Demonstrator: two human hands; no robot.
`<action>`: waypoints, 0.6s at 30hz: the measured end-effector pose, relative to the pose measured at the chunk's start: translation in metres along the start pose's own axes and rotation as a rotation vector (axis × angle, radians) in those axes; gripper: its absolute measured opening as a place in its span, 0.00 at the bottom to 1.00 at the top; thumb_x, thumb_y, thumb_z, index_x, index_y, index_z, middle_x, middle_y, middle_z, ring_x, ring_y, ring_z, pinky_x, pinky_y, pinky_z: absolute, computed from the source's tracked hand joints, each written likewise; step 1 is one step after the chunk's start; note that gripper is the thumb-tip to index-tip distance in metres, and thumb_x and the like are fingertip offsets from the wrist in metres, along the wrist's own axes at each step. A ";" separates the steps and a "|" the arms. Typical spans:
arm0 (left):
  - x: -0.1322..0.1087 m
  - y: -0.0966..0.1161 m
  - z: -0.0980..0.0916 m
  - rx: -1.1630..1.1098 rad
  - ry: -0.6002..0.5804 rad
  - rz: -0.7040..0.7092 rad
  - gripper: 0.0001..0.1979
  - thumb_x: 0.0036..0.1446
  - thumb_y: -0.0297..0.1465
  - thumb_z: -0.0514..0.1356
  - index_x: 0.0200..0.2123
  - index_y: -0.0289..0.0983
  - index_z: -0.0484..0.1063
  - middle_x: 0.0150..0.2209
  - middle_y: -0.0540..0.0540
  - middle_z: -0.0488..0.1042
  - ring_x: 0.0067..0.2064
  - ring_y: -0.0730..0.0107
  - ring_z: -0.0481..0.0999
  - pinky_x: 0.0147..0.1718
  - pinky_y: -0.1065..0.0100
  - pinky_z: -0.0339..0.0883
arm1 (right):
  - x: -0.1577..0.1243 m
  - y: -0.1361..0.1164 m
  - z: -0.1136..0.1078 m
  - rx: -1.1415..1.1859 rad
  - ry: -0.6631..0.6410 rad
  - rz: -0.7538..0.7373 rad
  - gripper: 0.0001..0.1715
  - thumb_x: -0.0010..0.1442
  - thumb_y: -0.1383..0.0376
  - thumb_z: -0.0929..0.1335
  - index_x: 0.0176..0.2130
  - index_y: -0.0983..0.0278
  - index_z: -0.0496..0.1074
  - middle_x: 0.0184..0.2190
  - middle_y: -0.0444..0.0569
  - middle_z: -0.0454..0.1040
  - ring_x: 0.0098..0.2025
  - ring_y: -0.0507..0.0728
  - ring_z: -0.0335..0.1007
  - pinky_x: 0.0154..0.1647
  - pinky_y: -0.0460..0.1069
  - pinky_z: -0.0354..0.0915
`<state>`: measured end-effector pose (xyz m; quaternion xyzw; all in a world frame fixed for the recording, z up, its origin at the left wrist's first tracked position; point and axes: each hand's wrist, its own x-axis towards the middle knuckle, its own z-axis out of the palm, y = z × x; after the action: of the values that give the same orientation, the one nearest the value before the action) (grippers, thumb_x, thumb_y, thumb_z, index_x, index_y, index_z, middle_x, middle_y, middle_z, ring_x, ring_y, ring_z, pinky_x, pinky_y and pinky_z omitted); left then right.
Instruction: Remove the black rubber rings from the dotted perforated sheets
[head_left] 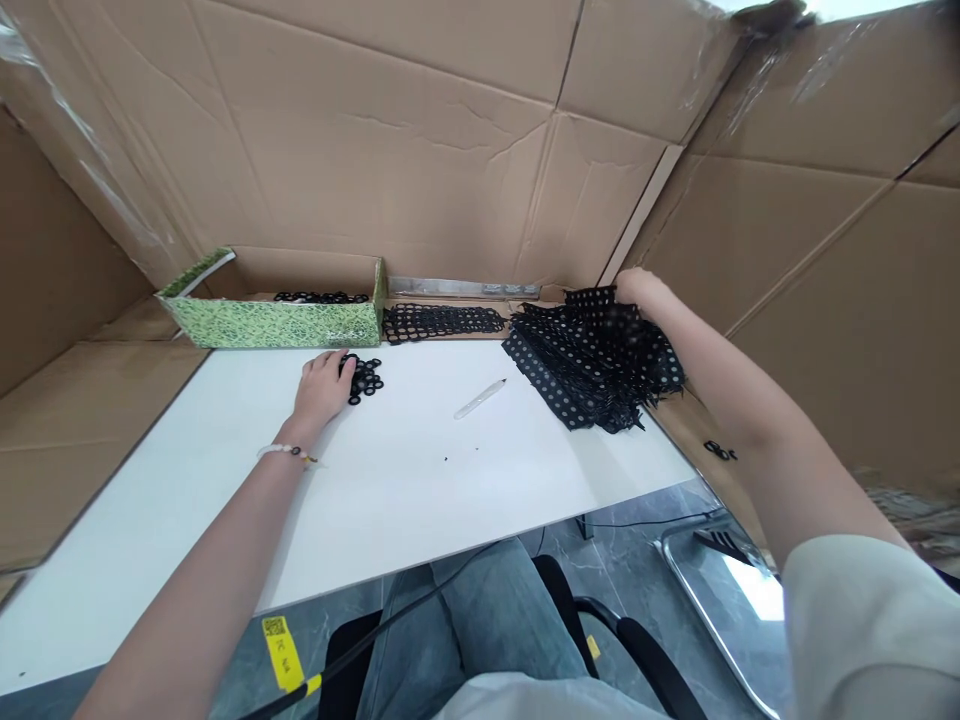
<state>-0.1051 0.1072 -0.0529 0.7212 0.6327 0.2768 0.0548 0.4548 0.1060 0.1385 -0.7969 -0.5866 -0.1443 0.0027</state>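
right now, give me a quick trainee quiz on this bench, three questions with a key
1. True or false: the left hand touches the pile of small black rings.
2. Which hand rests on the stack of black dotted sheets?
3. What lies on the white table between the two hands?

Key: 1. True. 2. The right hand. 3. A pale pen.

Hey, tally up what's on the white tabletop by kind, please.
Pile of small black rings: 1
Stack of black perforated sheets: 1
White pen: 1
Total: 3
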 end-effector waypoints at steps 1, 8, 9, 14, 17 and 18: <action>0.000 0.001 0.000 0.001 -0.001 -0.001 0.32 0.68 0.42 0.42 0.64 0.28 0.68 0.65 0.30 0.68 0.68 0.47 0.61 0.69 0.51 0.50 | 0.003 0.006 -0.007 -0.021 -0.012 0.054 0.28 0.61 0.60 0.70 0.54 0.78 0.77 0.46 0.75 0.77 0.49 0.72 0.77 0.49 0.63 0.74; 0.000 0.003 -0.004 0.033 -0.007 0.009 0.31 0.68 0.40 0.42 0.63 0.28 0.68 0.63 0.30 0.70 0.67 0.47 0.64 0.68 0.53 0.52 | 0.005 0.008 -0.035 0.040 0.084 0.054 0.26 0.65 0.70 0.64 0.61 0.73 0.71 0.54 0.72 0.73 0.56 0.71 0.73 0.55 0.62 0.69; 0.000 0.003 -0.004 0.034 -0.009 0.008 0.31 0.68 0.40 0.42 0.63 0.28 0.68 0.63 0.30 0.70 0.67 0.47 0.64 0.68 0.52 0.52 | 0.002 0.006 -0.036 0.074 0.144 0.066 0.26 0.66 0.71 0.62 0.61 0.74 0.70 0.54 0.73 0.73 0.57 0.72 0.73 0.55 0.62 0.68; 0.000 0.002 -0.004 0.040 -0.018 0.000 0.33 0.67 0.42 0.40 0.63 0.27 0.68 0.64 0.29 0.69 0.67 0.46 0.63 0.68 0.52 0.51 | -0.013 -0.002 -0.028 0.132 0.065 -0.008 0.34 0.64 0.72 0.63 0.68 0.71 0.59 0.54 0.71 0.74 0.54 0.69 0.74 0.53 0.60 0.68; 0.000 0.004 -0.004 0.048 -0.016 0.009 0.33 0.67 0.41 0.41 0.63 0.26 0.68 0.63 0.30 0.70 0.67 0.47 0.63 0.69 0.53 0.51 | -0.014 -0.006 -0.023 0.106 -0.260 -0.227 0.37 0.59 0.75 0.66 0.66 0.61 0.65 0.51 0.57 0.78 0.49 0.61 0.75 0.51 0.53 0.68; 0.000 0.004 -0.005 0.046 -0.017 0.009 0.33 0.66 0.41 0.41 0.63 0.26 0.68 0.64 0.30 0.70 0.67 0.47 0.63 0.69 0.53 0.51 | -0.013 -0.007 -0.023 0.094 -0.308 -0.261 0.34 0.58 0.76 0.66 0.61 0.60 0.70 0.49 0.53 0.79 0.48 0.60 0.75 0.51 0.51 0.68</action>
<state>-0.1037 0.1047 -0.0473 0.7273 0.6353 0.2562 0.0422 0.4393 0.0919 0.1563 -0.7257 -0.6845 0.0078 -0.0688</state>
